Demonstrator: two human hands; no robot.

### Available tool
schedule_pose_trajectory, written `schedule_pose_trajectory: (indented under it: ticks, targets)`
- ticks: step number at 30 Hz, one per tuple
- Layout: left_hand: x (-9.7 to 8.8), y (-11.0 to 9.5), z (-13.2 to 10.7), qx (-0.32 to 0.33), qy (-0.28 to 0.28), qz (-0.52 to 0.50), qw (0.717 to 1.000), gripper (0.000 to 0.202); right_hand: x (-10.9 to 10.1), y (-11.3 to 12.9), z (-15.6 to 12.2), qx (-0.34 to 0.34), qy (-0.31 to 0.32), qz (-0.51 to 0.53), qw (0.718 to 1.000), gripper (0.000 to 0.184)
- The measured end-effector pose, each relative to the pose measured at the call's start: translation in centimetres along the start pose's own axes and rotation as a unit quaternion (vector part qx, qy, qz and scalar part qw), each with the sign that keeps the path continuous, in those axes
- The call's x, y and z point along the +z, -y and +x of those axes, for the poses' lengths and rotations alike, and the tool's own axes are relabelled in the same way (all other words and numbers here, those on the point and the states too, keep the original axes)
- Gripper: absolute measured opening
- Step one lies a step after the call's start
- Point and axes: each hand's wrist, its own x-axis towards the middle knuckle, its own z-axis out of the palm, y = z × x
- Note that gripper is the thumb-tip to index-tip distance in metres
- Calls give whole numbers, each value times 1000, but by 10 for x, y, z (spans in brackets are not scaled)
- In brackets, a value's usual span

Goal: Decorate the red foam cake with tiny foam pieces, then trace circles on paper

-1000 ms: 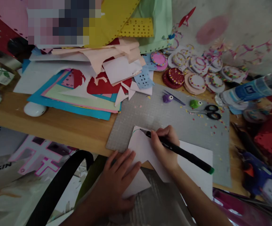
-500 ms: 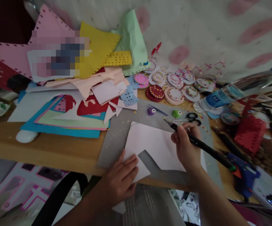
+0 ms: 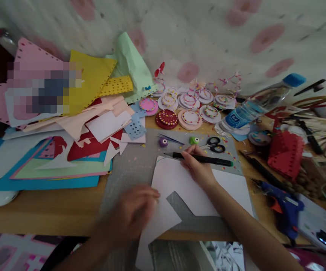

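A white sheet of paper (image 3: 177, 180) with a notch cut from its lower side lies on the grey cutting mat (image 3: 129, 165); part of it hangs past the table's front edge. My right hand (image 3: 198, 163) rests over the sheet, closed around a black marker pen (image 3: 210, 160) that lies almost level, its tip to the left and green end to the right. A short curved line shows at the sheet's upper left corner. Beside the sheet's left edge is my left hand (image 3: 134, 210), smeared by motion, so its grip is unclear.
Black-handled scissors (image 3: 215, 145), a purple punch (image 3: 163, 142) and a green punch (image 3: 194, 140) lie behind the sheet. Coloured paper (image 3: 52, 182) is stacked left. Decorated paper hats (image 3: 167, 118), a water bottle (image 3: 242, 116) and a blue glue gun (image 3: 283, 205) stand around.
My left hand has lifted off the sheet and moved left. My right hand has shifted left, and the marker pen has swung from slanted to nearly level. The view has turned right.
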Motion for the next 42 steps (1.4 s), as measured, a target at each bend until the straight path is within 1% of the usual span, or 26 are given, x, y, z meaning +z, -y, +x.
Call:
schedule_pose_trajectory:
  ticks: [1, 2, 3, 4, 5, 6, 8, 10, 13, 17, 21, 23, 25, 28, 30, 32, 38, 40, 42]
  targets:
    - [-6, -1, 17, -72, -37, -89, 993, 31, 1, -3, 2, -8, -3, -7, 1000, 41]
    - [-10, 0, 35, -118, -79, -188, 972, 41, 2, -5, 3, -16, -8, -14, 1000, 43]
    - [-13, 1, 54, -158, -126, -287, 937, 48, 2, -7, 3, -25, -14, -21, 999, 44]
    - [-14, 4, 72, -188, -149, -375, 895, 50, 1, -8, 2, -34, -21, -28, 999, 44]
    - [-14, 8, 88, -204, -156, -451, 855, 51, 1, -9, 1, -42, -27, -35, 998, 44]
    - [-13, 13, 101, -212, -159, -504, 822, 51, 0, -9, 0, -49, -34, -41, 997, 44]
    - [-9, 24, 119, -217, -161, -540, 797, 51, -1, -10, -2, -62, -51, -54, 995, 42]
    - [-6, 34, 125, -225, -156, -550, 789, 52, -2, -9, -2, -71, -68, -67, 993, 40]
    - [-10, 43, 122, -250, -133, -572, 770, 54, -1, -8, -2, -77, -82, -91, 989, 39]
    - [-19, 46, 120, -275, -114, -601, 742, 56, 1, -4, -3, -81, -86, -124, 985, 37]
    - [-22, 47, 124, -284, -109, -620, 723, 56, 0, -3, -4, -89, -94, -141, 982, 38]
    - [-22, 48, 125, -286, -114, -631, 713, 56, 0, -4, -4, -94, -91, -144, 981, 39]
    - [-23, 49, 125, -289, -122, -647, 695, 55, 1, -3, -4, -98, -84, -148, 981, 38]
    - [-25, 51, 125, -297, -134, -665, 672, 54, 3, -2, -5, -97, -48, -155, 982, 37]
    - [-26, 51, 125, -299, -137, -665, 670, 55, 4, -1, -7, -95, -14, -156, 983, 37]
    - [-26, 52, 124, -301, -138, -666, 668, 56, 5, -1, -8, -95, 4, -152, 984, 38]
    - [-25, 52, 124, -300, -139, -668, 666, 57, 3, -5, -8, -111, -36, -151, 982, 38]
    - [-25, 53, 123, -299, -139, -670, 666, 57, 4, -5, -8, -111, -18, -149, 982, 36]
    - [-25, 53, 123, -297, -136, -671, 666, 57, 5, -4, -8, -107, 21, -145, 983, 34]
